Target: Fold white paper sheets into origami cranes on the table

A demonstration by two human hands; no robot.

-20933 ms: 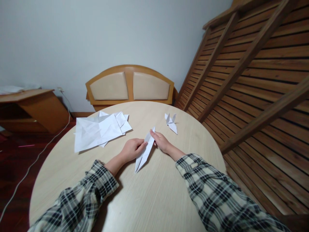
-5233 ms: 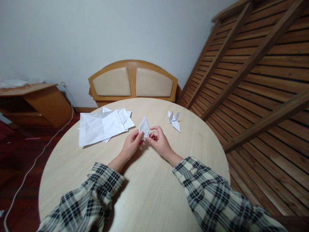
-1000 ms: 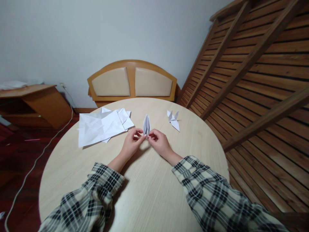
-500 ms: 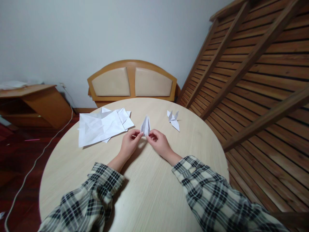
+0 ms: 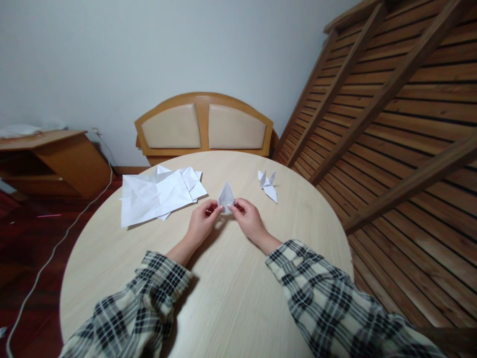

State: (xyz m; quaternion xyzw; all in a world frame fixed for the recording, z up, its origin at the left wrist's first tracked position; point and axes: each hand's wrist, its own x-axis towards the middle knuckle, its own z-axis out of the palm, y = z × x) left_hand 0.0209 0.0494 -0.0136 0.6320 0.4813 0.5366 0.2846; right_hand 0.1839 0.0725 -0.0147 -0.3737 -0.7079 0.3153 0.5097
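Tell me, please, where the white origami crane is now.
In the head view, the white origami crane rests on the far right part of the round table, beyond the right hand.

Head cam looks fwd/down over tbl point(image 5: 238, 288).

A: Pose of L hand point(image 5: 201, 221)?

B: Approx. ctr of view, palm turned inward. Thumb point(image 5: 216, 214) & curled fingers point(image 5: 211, 204) in a pinch, thumb in front.

A: R hand point(image 5: 249, 221)?

B: Same pinch, mirrored. Thumb tips just beside each other, small gap btwn.

A: Further back?

B: L wrist point(image 5: 181, 251) & R wrist point(image 5: 271, 242) both bare, more or less straight.

A: Arms?

B: L arm point(image 5: 126, 303) in from bottom L, R arm point(image 5: 331, 293) from bottom R, angled inward, both w/ plaid sleeves.
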